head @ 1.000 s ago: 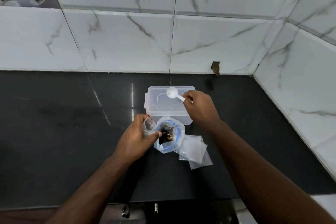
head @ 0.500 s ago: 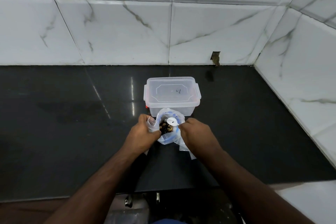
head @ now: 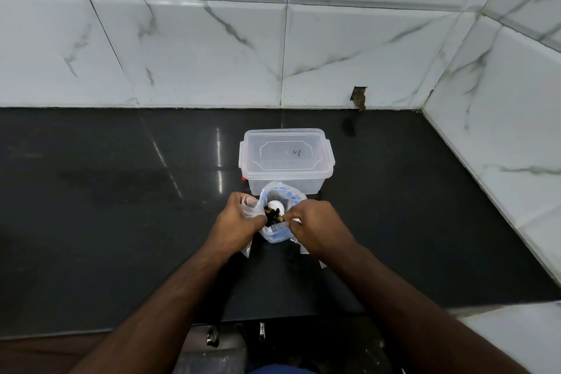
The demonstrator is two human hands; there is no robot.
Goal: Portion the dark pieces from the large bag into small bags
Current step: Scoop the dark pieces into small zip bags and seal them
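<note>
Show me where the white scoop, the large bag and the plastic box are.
white scoop [head: 277,205], head view, on its round bowl.
large bag [head: 277,237], head view, on its lower front wall.
plastic box [head: 285,152], head view, on its lid.

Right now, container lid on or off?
On. The clear lid sits flat over the container, side clips down, behind the large bag.

counter [head: 121,206]: glossy black
wall tiles [head: 197,55]: white, grey-veined marble
box [head: 287,158]: clear
scoop [head: 277,205]: white
large bag [head: 280,234]: clear, blue print
pieces [head: 273,215]: dark
</note>
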